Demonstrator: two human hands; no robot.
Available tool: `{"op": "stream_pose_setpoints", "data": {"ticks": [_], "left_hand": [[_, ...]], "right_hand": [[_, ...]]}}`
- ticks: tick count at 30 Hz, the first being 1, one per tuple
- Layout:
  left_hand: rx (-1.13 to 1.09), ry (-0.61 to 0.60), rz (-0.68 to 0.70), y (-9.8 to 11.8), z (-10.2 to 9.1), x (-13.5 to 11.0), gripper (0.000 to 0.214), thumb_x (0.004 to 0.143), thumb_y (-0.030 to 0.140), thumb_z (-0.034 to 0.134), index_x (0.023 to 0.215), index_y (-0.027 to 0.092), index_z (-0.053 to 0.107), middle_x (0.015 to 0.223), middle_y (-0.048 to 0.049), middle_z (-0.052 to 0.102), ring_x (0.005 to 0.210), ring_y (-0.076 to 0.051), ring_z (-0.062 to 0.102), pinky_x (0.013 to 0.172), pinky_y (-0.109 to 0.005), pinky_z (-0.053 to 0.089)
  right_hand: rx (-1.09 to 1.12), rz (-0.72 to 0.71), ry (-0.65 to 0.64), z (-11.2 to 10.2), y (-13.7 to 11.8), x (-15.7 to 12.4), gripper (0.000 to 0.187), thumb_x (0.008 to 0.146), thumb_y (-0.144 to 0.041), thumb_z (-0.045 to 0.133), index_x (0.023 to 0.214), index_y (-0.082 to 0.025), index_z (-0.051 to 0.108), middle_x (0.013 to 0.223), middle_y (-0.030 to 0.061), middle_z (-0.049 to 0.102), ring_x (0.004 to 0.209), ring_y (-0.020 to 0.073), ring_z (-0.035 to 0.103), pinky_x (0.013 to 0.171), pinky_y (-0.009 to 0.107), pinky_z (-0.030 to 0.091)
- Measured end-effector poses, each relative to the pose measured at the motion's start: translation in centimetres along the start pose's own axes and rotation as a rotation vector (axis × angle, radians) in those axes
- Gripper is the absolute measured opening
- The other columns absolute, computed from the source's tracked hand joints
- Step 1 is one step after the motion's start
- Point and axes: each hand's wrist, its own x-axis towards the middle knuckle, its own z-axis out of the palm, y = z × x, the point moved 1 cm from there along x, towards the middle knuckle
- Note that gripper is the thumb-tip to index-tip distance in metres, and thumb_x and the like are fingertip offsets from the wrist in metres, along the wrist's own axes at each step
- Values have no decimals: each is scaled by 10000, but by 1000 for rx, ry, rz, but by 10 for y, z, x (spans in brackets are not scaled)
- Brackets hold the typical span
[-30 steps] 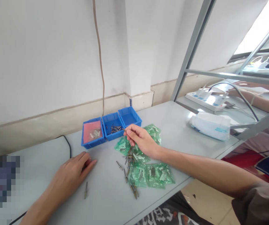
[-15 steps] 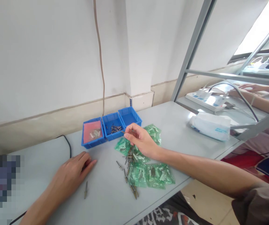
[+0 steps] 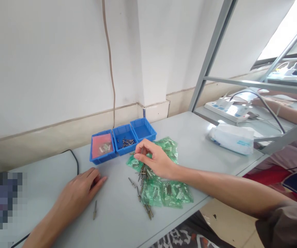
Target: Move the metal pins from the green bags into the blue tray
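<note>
My right hand (image 3: 155, 159) hovers low over a heap of green plastic bags (image 3: 167, 193) and loose metal pins (image 3: 141, 179), thumb and forefinger pinched on a small metal pin (image 3: 132, 152). Just behind it stand three blue bins: the left bin (image 3: 96, 159) holds a pink bag, the middle bin (image 3: 118, 132) several pins, and the right bin (image 3: 148, 129) looks bare. My left hand (image 3: 80, 193) lies flat on the grey table (image 3: 197, 155), fingers stretched and holding nothing. A single pin (image 3: 94, 209) lies beside it.
A white packet (image 3: 232, 137) lies at the right of the table. Behind a slanted metal frame (image 3: 210, 57) sits a white power strip (image 3: 227, 109), with another person's arm (image 3: 283, 110) by it. A black cable (image 3: 74, 159) runs over the table's left.
My right hand came down and back from the middle bin to the pile of pins and bags, spreading its fingers on the way and then pinching again. My left hand stayed still.
</note>
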Motion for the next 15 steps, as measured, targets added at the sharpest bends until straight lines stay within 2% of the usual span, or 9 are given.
{"op": "stream_pose_setpoints", "data": {"ticks": [5,15], "left_hand": [[4,4,16,0,0,0,420,1071,573,400,841,241,512,783,17,605,662,-176,586,630,-294,349],[-5,12,7,1,0,0,399,1068,550,410,835,243,512,784,13,608,665,-176,588,628,-294,349]], "right_hand": [[45,-26,10,1,5,2,194,1056,-384,607,967,-213,620,912,-1,622,775,142,533,714,285,440],[163,55,-27,1,10,1,285,1085,-433,537,930,-208,613,963,20,667,705,131,522,651,280,455]]}}
